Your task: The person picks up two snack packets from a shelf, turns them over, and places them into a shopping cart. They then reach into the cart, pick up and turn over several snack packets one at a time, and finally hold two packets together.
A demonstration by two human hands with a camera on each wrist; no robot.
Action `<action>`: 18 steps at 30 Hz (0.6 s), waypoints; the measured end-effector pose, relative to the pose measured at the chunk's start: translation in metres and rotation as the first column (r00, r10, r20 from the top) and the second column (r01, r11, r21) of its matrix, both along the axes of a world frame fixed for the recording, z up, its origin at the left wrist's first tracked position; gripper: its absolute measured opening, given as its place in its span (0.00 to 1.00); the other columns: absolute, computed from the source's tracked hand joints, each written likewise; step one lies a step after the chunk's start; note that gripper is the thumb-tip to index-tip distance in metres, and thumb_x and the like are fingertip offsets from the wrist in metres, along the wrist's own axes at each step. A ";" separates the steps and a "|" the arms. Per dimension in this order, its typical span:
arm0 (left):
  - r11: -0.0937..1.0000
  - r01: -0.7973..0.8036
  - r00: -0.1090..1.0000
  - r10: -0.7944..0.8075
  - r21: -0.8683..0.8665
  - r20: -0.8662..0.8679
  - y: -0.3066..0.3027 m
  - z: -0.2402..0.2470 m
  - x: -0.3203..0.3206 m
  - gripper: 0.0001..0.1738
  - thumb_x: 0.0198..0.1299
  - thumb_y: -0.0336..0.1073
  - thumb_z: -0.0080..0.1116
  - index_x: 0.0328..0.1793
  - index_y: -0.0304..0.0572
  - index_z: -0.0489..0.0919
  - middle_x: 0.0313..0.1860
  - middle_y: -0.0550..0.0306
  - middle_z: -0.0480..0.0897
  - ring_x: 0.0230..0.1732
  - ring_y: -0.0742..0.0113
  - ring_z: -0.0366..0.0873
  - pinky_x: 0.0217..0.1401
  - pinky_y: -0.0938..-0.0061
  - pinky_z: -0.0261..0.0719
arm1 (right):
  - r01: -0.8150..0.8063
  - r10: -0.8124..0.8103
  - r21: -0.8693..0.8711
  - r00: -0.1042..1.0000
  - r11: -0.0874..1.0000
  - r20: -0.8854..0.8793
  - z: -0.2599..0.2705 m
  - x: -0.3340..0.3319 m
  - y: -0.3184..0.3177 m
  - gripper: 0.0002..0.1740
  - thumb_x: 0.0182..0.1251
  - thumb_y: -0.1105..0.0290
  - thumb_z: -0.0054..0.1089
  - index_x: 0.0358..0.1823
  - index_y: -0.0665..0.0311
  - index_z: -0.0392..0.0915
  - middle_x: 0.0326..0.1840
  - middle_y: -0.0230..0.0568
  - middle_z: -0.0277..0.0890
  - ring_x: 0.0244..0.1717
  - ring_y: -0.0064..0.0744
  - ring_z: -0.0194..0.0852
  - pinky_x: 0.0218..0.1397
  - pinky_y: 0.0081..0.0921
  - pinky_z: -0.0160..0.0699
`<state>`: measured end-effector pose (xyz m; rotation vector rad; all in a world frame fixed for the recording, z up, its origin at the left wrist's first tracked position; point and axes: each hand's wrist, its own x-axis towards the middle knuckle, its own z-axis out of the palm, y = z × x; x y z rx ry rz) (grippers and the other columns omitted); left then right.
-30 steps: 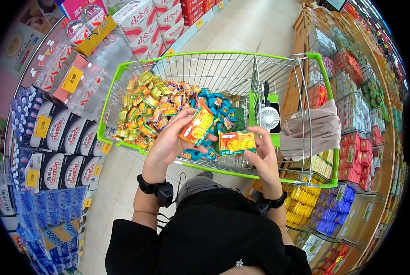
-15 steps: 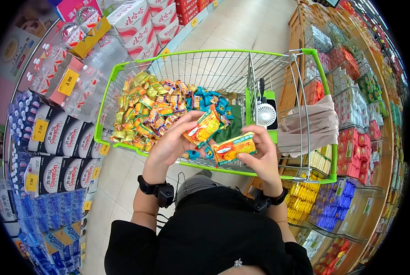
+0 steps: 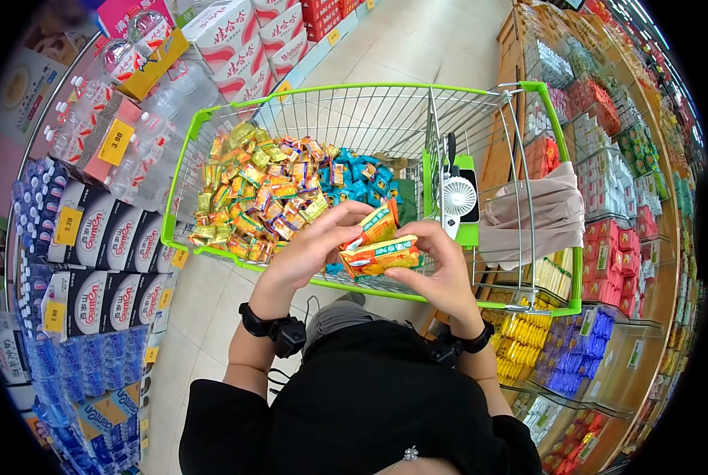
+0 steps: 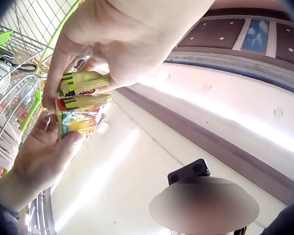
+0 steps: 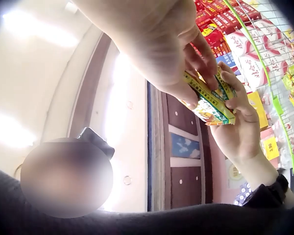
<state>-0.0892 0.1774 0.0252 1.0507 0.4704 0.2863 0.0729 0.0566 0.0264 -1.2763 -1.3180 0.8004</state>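
Observation:
Over the near side of a shopping cart (image 3: pixel 173 198), both hands are close together with a small orange, yellow and green snack packet in each. My left hand (image 3: pixel 313 247) pinches the farther packet (image 3: pixel 379 225), which is tilted. My right hand (image 3: pixel 443 273) grips the nearer packet (image 3: pixel 379 259) by its end, thumb along the side toward me. The two packets lie against each other, the nearer one partly covering the farther. In the left wrist view, the left hand's packet (image 4: pixel 84 83) shows its striped side beside the other packet (image 4: pixel 82 122).
Inside the cart lie a heap of gold and orange wrapped snacks (image 3: pixel 247 190) and blue packets (image 3: pixel 362 178). A white fan (image 3: pixel 458 196) hangs near the divider; a beige cloth (image 3: pixel 532 218) drapes over the handle end. Bottled drinks line the left, snack shelves (image 3: pixel 607 269) the right.
Both hands have drawn together, bringing the two packets from apart to side by side. The left packet has tipped over, and the right hand has moved left with its packet.

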 end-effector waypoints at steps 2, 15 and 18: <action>0.999 0.011 0.999 -0.012 0.047 0.034 0.000 -0.001 0.001 0.15 0.61 0.36 0.44 0.54 0.40 0.67 0.49 0.60 0.70 0.51 0.76 0.68 0.51 0.79 0.68 | 0.033 -0.033 0.019 0.999 0.999 0.035 0.002 -0.001 0.001 0.24 0.45 0.72 0.69 0.45 0.63 0.70 0.40 0.35 0.72 0.37 0.23 0.72 0.40 0.19 0.71; 0.951 0.093 0.991 -0.116 0.296 0.060 0.002 0.002 0.000 0.15 0.62 0.34 0.45 0.52 0.36 0.69 0.46 0.61 0.71 0.48 0.75 0.69 0.52 0.78 0.67 | 0.195 -0.277 0.261 0.902 0.945 0.330 0.003 -0.001 0.005 0.33 0.40 0.71 0.71 0.51 0.64 0.67 0.44 0.41 0.70 0.43 0.36 0.70 0.46 0.25 0.71; 0.957 0.099 0.991 -0.118 0.273 0.056 0.002 -0.001 -0.001 0.16 0.62 0.34 0.46 0.54 0.36 0.68 0.45 0.60 0.71 0.48 0.75 0.70 0.51 0.78 0.68 | 0.170 -0.207 0.184 0.957 0.968 0.204 0.000 -0.005 0.005 0.37 0.41 0.72 0.70 0.57 0.64 0.62 0.48 0.44 0.69 0.45 0.37 0.70 0.48 0.27 0.70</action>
